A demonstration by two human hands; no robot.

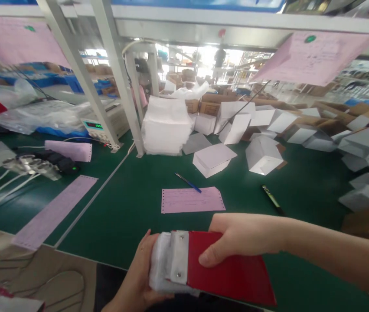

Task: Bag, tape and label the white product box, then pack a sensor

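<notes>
At the table's near edge, my left hand (135, 277) is wrapped round a block in translucent white wrapping (161, 268); what is inside cannot be made out. My right hand (246, 236) grips a red flat-sided tool (236, 281), thumb on its upper face and fingers hidden over the far edge. A grey metal strip (180, 255) with two rivets forms the tool's left end and lies against the wrapped block. Just beyond lie a pink printed slip (191, 201), a blue pen (189, 183) across its top edge, and a dark green-yellow cutter-like stick (272, 199).
A tall stack of white sheets (166, 130) stands by the shelf post (119, 78). White boxes (264, 154) are spread along the back and right. At left are a power supply (102, 125), cabled metal connectors (30, 164) and a long pink slip (56, 212).
</notes>
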